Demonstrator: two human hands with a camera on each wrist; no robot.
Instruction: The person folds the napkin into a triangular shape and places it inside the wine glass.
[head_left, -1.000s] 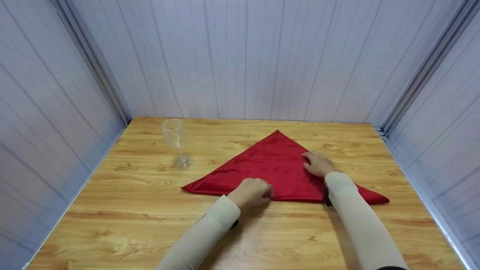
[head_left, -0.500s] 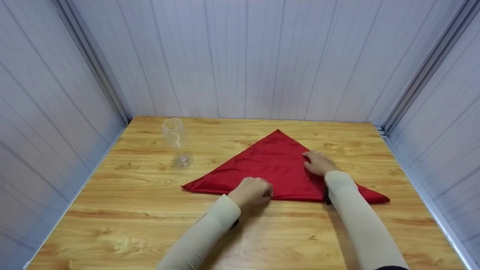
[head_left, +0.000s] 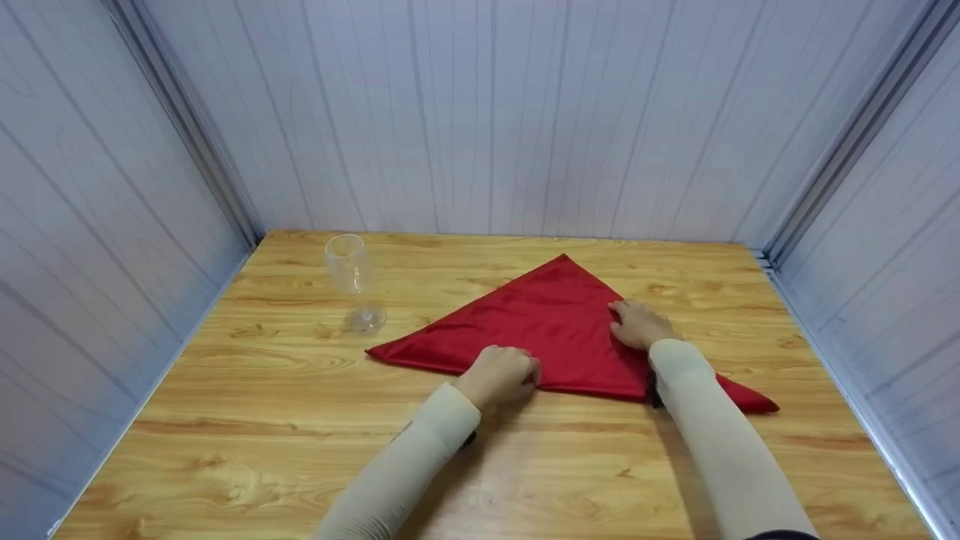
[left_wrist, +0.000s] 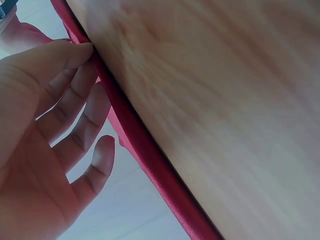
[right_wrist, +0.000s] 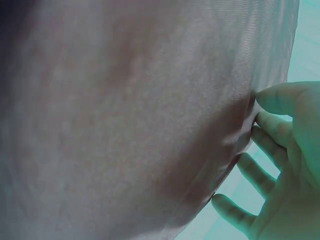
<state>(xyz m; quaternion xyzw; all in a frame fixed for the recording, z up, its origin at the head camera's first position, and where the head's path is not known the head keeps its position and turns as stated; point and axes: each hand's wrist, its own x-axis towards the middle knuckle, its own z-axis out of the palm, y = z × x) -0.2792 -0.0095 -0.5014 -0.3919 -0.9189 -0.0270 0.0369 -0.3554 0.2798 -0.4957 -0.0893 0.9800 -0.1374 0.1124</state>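
A red napkin (head_left: 551, 326) lies folded into a triangle on the wooden table (head_left: 247, 442), its tip pointing to the back wall. My left hand (head_left: 500, 375) sits at the middle of the near folded edge with its fingers curled. In the left wrist view a fingertip (left_wrist: 82, 50) touches the red fold (left_wrist: 145, 150). My right hand (head_left: 637, 325) is on the right slanted edge. In the right wrist view its thumb and first finger (right_wrist: 272, 100) meet at a crease in the cloth (right_wrist: 150, 125). A clear wine glass (head_left: 351, 281) stands upright to the napkin's left, apart from it.
Pale panelled walls (head_left: 480, 120) close the table in at the back and on both sides. Bare wood stretches along the near edge and the left side.
The napkin has turned slightly: its tip has shifted right and back, and its left corner has moved back. Both hands kept their places on its edges. The glass has not moved.
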